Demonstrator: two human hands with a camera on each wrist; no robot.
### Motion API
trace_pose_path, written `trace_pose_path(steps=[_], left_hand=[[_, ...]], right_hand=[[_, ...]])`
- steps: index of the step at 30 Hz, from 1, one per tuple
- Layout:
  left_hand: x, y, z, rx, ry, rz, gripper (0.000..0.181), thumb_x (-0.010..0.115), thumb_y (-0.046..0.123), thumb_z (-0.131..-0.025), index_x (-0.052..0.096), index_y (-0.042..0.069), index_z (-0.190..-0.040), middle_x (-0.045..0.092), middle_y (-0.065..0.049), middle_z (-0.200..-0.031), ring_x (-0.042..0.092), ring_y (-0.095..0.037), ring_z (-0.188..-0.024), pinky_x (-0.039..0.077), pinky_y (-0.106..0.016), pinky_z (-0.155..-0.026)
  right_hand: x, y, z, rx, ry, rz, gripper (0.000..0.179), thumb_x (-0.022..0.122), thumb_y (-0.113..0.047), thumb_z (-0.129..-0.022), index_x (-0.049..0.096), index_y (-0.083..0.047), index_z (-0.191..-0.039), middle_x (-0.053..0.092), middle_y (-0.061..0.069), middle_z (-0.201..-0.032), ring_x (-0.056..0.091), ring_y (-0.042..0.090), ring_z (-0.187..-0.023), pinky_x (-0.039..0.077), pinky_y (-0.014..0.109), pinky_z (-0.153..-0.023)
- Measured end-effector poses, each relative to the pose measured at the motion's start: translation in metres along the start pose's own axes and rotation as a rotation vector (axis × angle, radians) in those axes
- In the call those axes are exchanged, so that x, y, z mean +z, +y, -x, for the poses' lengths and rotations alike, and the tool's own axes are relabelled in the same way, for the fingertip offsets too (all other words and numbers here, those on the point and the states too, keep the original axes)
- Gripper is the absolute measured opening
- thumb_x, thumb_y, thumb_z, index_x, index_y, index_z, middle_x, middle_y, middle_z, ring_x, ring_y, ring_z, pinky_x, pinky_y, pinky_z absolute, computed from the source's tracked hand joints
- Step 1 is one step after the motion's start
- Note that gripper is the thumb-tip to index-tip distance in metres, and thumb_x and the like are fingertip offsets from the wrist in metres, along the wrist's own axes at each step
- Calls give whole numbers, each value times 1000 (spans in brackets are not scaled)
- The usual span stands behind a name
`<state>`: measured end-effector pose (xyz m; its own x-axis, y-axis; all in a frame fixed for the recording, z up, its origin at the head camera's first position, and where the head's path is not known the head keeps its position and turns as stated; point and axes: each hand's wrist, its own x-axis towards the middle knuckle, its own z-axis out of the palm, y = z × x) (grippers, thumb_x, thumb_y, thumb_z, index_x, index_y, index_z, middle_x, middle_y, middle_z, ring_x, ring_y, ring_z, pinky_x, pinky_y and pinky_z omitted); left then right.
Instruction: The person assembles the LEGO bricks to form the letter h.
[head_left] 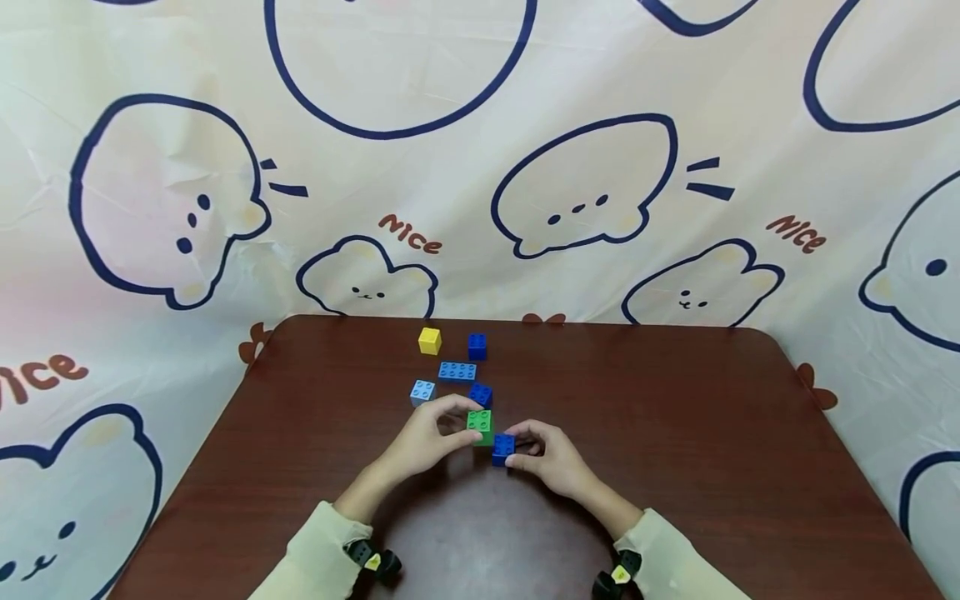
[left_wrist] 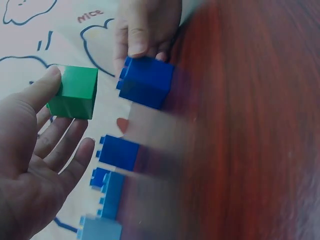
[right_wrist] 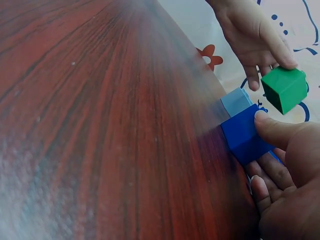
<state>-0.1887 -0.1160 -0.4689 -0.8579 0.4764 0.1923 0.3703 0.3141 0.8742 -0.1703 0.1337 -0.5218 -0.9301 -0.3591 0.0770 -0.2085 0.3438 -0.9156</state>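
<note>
My left hand [head_left: 423, 440] pinches a green building block [head_left: 480, 423] between thumb and fingers. In the left wrist view, the green block [left_wrist: 77, 92] shows smooth faces, held up over the table. Just to the right and nearer to me, my right hand [head_left: 557, 463] pinches a dark blue block [head_left: 503, 450], studs facing up in the head view. The right wrist view shows this blue block [right_wrist: 245, 132] low over the wood, apart from the green one [right_wrist: 285, 90]. Right behind the green block stands another dark blue block [head_left: 481, 394].
Farther back on the brown table [head_left: 637, 400] are a long light blue block [head_left: 457, 372], a small light blue block [head_left: 422, 392], a yellow block [head_left: 430, 341] and a dark blue block [head_left: 477, 347]. A printed cloth [head_left: 465, 183] hangs behind the table's far edge.
</note>
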Motion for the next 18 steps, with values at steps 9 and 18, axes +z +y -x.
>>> trace_pose_path(steps=[9, 18], left_hand=[[16, -4, -5, 3, -44, 38, 31, 77, 13, -92, 68, 9, -121, 70, -6, -110, 68, -23, -94, 57, -37, -82], [22, -7, -8, 25, -58, 52, 30, 77, 13, -92, 67, 9, -121, 70, -7, -107, 67, -26, -95, 57, -37, -82]], right_hand=[[-1, -8, 1, 13, -1, -28, 30, 77, -6, -90, 68, -1, -118, 70, 12, -111, 67, 31, -100, 52, 28, -76], [-1, -3, -1, 6, -13, -27, 32, 79, -10, -89, 67, -2, -118, 71, 9, -110, 68, 25, -99, 53, 27, -77]])
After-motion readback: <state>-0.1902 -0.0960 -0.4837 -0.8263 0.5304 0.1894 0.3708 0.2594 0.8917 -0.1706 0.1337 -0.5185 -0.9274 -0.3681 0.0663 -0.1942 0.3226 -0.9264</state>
